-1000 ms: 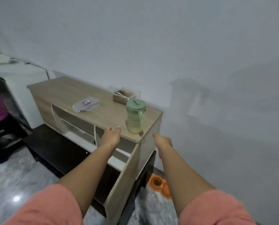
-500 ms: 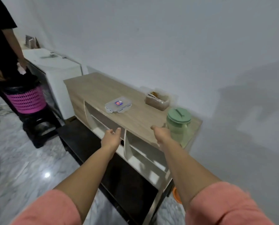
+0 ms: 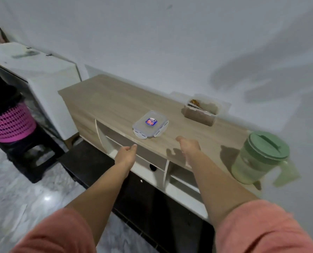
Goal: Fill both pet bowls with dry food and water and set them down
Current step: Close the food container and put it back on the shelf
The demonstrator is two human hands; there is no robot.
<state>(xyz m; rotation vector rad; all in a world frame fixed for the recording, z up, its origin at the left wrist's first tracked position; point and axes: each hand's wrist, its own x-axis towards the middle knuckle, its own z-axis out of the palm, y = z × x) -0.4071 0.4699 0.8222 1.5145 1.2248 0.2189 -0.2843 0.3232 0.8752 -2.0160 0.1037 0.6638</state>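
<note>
1. Both hands reach out over the front of the desk (image 3: pixel 115 99) and hold nothing.
2. The left hand (image 3: pixel 126 154) has its fingers loose and a little apart. The right hand (image 3: pixel 189 147) looks loose too, fingers close together.
3. A clear food box (image 3: pixel 201 111) with brown dry food sits at the back by the wall, at about 1 o'clock from the right hand.
4. Its flat lid (image 3: pixel 150 124) lies near the desk's front edge, at 11 o'clock from the right hand, just beside it.
5. The green water jug (image 3: pixel 259 157) stands upright at 3 o'clock.
6. The right hand is nearer to the food box and the jug.
7. No pet bowls show, so I think filling is not started.
</note>
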